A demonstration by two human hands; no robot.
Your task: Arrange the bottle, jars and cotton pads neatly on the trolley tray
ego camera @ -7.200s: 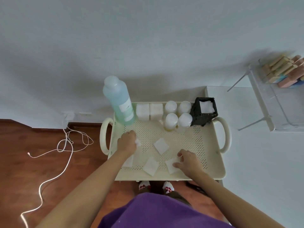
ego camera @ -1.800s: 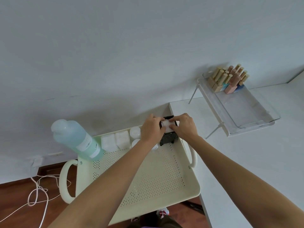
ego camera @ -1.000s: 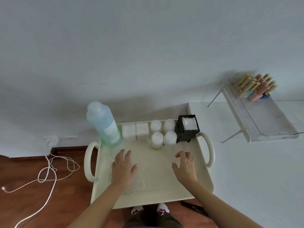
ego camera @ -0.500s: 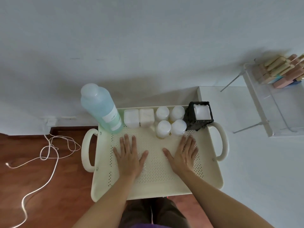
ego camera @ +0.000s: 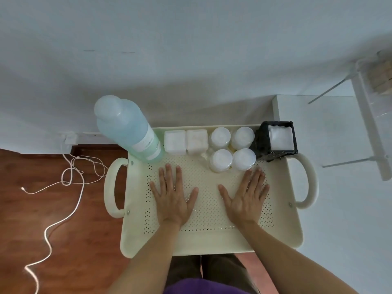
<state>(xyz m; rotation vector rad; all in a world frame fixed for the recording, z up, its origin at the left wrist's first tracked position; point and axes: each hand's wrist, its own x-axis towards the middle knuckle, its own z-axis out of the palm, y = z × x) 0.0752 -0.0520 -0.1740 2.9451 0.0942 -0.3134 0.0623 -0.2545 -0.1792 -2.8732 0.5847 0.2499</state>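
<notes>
While flat on tray (ego camera: pixel 282 234), left hand (ego camera: pixel 172 199), right hand (ego camera: pixel 246 198) fingers spread, empty.

Both hands are presented palm-down and flat, fingers extended and lightly spread, thumbs angled inward toward one another. The left hand (ego camera: pixel 172 195) and the right hand (ego camera: pixel 246 196) lie side by side at matching height, well apart, neither holding anything. Both forearms are bare and run from the lower edge of the view, converging slightly toward the wrists, which are straight and level.
</notes>
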